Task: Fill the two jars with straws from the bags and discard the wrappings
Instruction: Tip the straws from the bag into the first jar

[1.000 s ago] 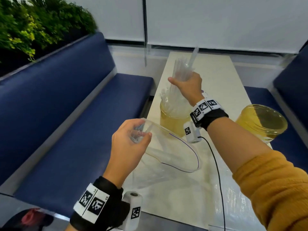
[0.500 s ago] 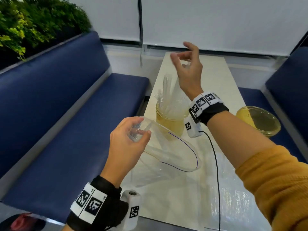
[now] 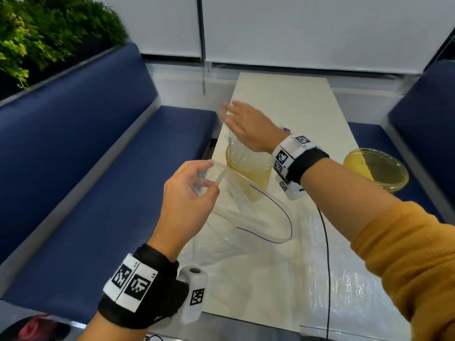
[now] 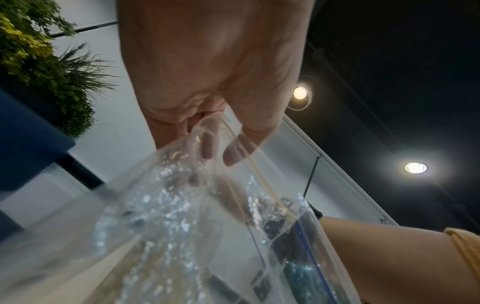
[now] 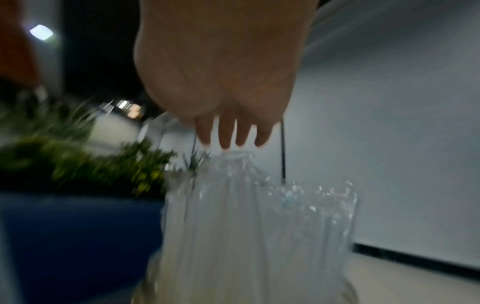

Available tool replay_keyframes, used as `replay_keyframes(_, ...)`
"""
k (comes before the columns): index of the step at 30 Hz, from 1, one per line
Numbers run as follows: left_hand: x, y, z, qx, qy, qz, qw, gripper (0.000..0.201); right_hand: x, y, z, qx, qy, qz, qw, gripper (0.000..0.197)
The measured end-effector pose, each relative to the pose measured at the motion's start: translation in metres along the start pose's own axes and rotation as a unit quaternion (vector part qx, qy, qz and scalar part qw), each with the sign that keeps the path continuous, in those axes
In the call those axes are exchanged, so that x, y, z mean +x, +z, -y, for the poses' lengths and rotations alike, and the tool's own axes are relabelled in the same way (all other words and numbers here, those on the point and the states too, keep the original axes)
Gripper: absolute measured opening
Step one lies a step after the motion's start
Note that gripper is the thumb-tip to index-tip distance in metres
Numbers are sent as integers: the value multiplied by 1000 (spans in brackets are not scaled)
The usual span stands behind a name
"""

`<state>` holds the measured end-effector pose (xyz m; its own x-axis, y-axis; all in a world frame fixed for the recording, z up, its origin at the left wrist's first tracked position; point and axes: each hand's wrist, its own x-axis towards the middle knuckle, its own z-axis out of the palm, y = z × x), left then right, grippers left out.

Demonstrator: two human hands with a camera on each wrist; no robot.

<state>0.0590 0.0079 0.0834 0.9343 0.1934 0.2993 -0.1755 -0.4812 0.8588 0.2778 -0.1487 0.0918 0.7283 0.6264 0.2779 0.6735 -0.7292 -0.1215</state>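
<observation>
A yellow-tinted glass jar (image 3: 256, 174) stands on the pale table (image 3: 295, 109) with a bunch of clear wrapped straws (image 3: 240, 151) in it. My right hand (image 3: 246, 124) lies flat, fingers straight, on top of those straws (image 5: 246, 216); in the right wrist view the right hand (image 5: 231, 133) hovers just over their tips. My left hand (image 3: 194, 185) pinches the corner of a clear zip bag (image 3: 258, 217) with a blue seal line, held above the table's near end. The bag (image 4: 207, 226) fills the left wrist view below the left hand (image 4: 215, 148). A second jar (image 3: 375, 169) stands empty at the right edge.
Blue benches (image 3: 86, 180) flank the narrow table on both sides, with green plants (image 3: 37, 33) behind the left one. Crinkled clear plastic (image 3: 344, 279) lies on the table's near end, under my right forearm. A black cable (image 3: 326, 242) hangs from my right wrist.
My right hand let go of the straw bunch into the left jar, rose with spread fingers, then came down flat on the straw tops. The left hand kept holding the bag.
</observation>
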Motion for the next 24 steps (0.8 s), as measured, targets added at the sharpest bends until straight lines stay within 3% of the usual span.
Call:
replay_keyframes(2,2,1,-3,2,6,17,1000,41,-10,14,-3,-76,10,129,989,53)
replay_keyframes(3,3,1,-4,5,11,30,999,46,-16,17,-5,-95,18,145,985,54)
replay_keyframes(5,5,2,-5,12,17,57,998,57,-24,11,-1,-67,39,79,994,53)
replay_keyframes(8,7,8,-2,12,5,107,994,72,-31,-23,21,16,95,-113,989,35)
replay_keyframes(10,8,15,0,13,-5,131,991,78,-41,-51,43,51,119,-147,981,30)
replay_keyframes(11,6,19,1,8,-10,137,990,80,-49,-63,54,81,120,-113,983,30)
replay_keyframes(13,3,27,3,-18,-20,149,989,83,-70,-81,74,151,134,75,977,33)
replay_keyframes(15,-1,33,3,-27,-22,162,986,86,-89,-73,85,156,153,303,928,31)
replay_keyframes(16,-4,35,2,-25,-21,168,985,88,-97,-59,87,110,136,358,917,28)
replay_keyframes(18,-9,40,1,-28,-16,173,984,91,-110,-26,90,16,121,373,920,33)
replay_keyframes(24,-26,58,-1,-74,-2,177,981,91,-137,61,84,-19,193,418,887,87)
